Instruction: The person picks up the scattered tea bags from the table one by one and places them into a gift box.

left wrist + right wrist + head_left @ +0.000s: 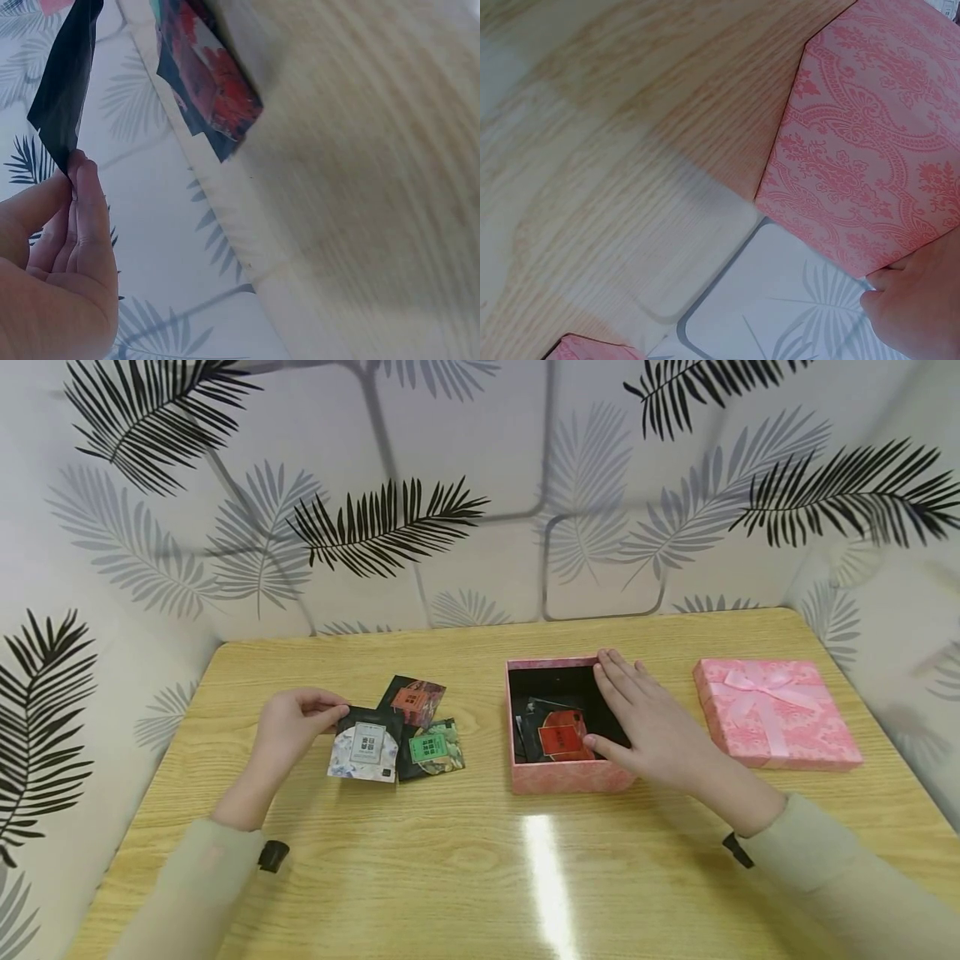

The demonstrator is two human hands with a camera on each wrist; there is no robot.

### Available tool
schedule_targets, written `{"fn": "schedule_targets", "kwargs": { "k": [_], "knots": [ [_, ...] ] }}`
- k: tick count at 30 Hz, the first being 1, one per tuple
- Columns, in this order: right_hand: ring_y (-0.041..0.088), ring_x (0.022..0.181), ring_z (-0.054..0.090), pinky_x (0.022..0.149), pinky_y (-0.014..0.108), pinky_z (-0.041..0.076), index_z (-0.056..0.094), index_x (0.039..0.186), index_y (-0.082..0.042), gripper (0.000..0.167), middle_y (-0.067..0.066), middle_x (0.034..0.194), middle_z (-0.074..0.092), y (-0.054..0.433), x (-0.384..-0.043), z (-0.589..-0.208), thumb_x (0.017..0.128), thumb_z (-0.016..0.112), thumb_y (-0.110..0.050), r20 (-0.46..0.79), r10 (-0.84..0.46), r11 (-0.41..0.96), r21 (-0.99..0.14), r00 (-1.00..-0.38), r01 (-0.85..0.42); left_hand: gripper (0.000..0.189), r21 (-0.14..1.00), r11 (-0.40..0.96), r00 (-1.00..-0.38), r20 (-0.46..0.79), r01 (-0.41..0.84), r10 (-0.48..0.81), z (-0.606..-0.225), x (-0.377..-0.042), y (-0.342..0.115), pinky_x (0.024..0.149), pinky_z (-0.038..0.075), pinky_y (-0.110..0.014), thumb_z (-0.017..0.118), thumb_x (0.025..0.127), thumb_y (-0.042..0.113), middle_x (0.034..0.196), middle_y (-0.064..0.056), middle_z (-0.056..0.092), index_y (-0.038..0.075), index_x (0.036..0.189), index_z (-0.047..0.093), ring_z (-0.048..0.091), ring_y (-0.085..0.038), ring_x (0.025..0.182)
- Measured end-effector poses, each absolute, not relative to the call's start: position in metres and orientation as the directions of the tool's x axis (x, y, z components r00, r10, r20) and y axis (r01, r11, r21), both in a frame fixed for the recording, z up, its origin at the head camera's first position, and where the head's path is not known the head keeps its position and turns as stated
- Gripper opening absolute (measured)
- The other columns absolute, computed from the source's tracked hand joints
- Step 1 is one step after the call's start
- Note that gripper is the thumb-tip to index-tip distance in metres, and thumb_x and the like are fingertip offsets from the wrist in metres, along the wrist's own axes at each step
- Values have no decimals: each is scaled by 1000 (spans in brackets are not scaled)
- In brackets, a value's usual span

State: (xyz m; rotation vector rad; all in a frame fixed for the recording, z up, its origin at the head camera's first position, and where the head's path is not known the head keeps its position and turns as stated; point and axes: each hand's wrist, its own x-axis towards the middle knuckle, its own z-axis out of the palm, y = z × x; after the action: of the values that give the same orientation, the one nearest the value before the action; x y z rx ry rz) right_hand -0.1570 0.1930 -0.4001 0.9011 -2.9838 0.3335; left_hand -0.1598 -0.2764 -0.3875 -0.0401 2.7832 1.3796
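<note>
My left hand (291, 731) pinches a small flat sachet (365, 745) by its upper left corner between thumb and fingers. Black on top and pale floral below, it bears a grey label; the left wrist view shows its dark side edge-on, raised off the table. Beside it lie a sachet with an orange-red label (412, 700) and one with a green label (431, 749). My right hand (660, 722) rests with extended fingers across the right side of an open pink box (573, 777). Inside the black interior lies a sachet with a red label (561, 739), others partly hidden beneath.
A pink patterned lid (780, 718) with a ribbon bow lies to the right of the box. Everything stands on a wood-grain table (420, 868). Behind its back edge hangs a pale covering (480, 560) printed with black and grey leaves.
</note>
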Motion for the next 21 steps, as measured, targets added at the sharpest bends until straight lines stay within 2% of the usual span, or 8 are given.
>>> {"fn": "schedule_targets", "kwargs": {
  "k": [4,10,17,21],
  "knots": [
    [42,166,13,137,51,10,18,166,7,96,25,177,14,193,-157,-400,104,60,-53,65,-549,812,-195,-834,-550,20,782,622,-999,-33,-30,-8,-381,-165,-270,77,67,-27,72,102,7,111,-27,79,-7,115,78,68,12,72],
    [42,166,12,137,52,9,17,166,7,97,25,177,13,193,-157,-400,104,61,-52,58,-550,812,-196,-833,-549,20,759,651,-1000,-27,-23,-4,-370,-173,-259,83,67,-37,73,102,12,112,-24,80,-3,114,79,73,3,75],
    [42,165,13,137,53,11,19,166,8,97,26,176,14,193,-157,-400,103,61,-53,69,-552,810,-192,-831,-554,21,768,641,-1000,-12,0,15,-360,-184,-244,79,66,-27,73,102,12,114,-24,79,-3,115,79,69,9,74],
    [41,166,13,137,52,11,19,166,8,97,25,177,14,193,-157,-400,103,61,-54,66,-549,812,-193,-833,-551,20,759,651,-1000,-2,12,21,-355,-192,-232,79,66,-26,74,102,12,113,-24,79,-2,114,79,70,7,72]
  ]
}}
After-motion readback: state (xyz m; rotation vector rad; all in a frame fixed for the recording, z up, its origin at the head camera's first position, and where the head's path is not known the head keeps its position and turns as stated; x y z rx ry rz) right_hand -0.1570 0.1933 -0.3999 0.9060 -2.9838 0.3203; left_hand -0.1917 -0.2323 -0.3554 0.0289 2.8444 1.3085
